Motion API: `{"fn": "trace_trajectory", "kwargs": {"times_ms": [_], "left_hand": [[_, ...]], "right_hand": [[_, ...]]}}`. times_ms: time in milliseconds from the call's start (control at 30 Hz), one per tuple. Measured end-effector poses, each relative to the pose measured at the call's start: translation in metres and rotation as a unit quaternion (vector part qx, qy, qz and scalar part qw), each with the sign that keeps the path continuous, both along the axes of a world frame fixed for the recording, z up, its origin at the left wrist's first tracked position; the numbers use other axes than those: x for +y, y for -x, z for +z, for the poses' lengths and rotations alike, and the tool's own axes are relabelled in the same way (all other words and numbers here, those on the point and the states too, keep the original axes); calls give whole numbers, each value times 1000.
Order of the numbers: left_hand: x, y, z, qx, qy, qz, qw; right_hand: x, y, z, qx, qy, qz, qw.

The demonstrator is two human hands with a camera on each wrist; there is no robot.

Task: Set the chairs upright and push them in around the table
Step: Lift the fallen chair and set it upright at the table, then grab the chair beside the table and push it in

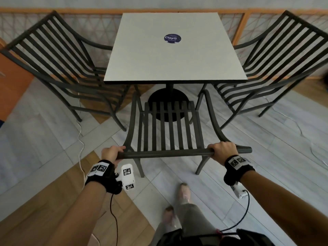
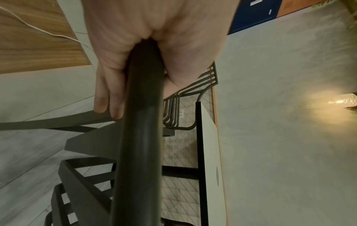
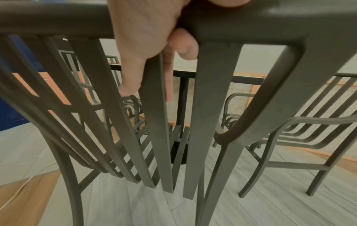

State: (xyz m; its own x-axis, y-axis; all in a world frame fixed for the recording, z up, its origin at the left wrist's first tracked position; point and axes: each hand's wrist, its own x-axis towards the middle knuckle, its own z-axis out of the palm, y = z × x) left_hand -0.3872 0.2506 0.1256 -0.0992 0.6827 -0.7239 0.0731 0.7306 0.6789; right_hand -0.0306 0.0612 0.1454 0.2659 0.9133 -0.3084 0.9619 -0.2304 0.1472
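A dark slatted metal chair (image 1: pixel 166 128) stands upright in front of me, its seat facing the square white table (image 1: pixel 170 50). My left hand (image 1: pixel 111 153) grips the left end of the chair's top rail (image 1: pixel 165 154). My right hand (image 1: pixel 222 151) grips the same rail near its right end. In the left wrist view my left hand (image 2: pixel 135 53) wraps the rail (image 2: pixel 141 137). In the right wrist view my right hand's fingers (image 3: pixel 142 45) curl over the rail (image 3: pixel 48 18). Two more chairs stand upright, one at the table's left (image 1: pixel 58 68) and one at its right (image 1: pixel 276 68).
The table's black round base (image 1: pixel 168 100) sits just beyond the near chair's seat. A wood-framed lattice railing (image 1: pixel 243 23) runs behind the table. A white cable (image 1: pixel 80 139) trails across the floor on the left. My feet (image 1: pixel 182 192) stand behind the chair.
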Motion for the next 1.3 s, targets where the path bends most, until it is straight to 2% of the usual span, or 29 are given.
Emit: {"fn": "trace_trajectory", "kwargs": {"times_ms": [100,333,500,700,867,1000,1200,1300], "left_hand": [[27,-19,17,11,-24,5,1000],[90,-47,19,41,-36,5,998],[120,-63,17,60,-41,-8,997],[149,-87,14,44,-38,-4,998],[148,-92,9,33,-33,-10,999],[148,-88,4,37,-39,-44,998],[163,-66,18,54,2,-180,982],[184,-39,30,61,25,-233,970]], "right_hand": [[36,-12,-1,5,-1,10,1000],[100,-41,1,18,-8,20,1000],[120,-56,-2,27,-9,21,999],[144,-79,-1,32,-25,18,999],[143,-79,0,37,-25,20,999],[150,-69,6,62,-12,1,998],[191,-9,36,92,98,87,987],[229,26,67,136,109,172,969]]}}
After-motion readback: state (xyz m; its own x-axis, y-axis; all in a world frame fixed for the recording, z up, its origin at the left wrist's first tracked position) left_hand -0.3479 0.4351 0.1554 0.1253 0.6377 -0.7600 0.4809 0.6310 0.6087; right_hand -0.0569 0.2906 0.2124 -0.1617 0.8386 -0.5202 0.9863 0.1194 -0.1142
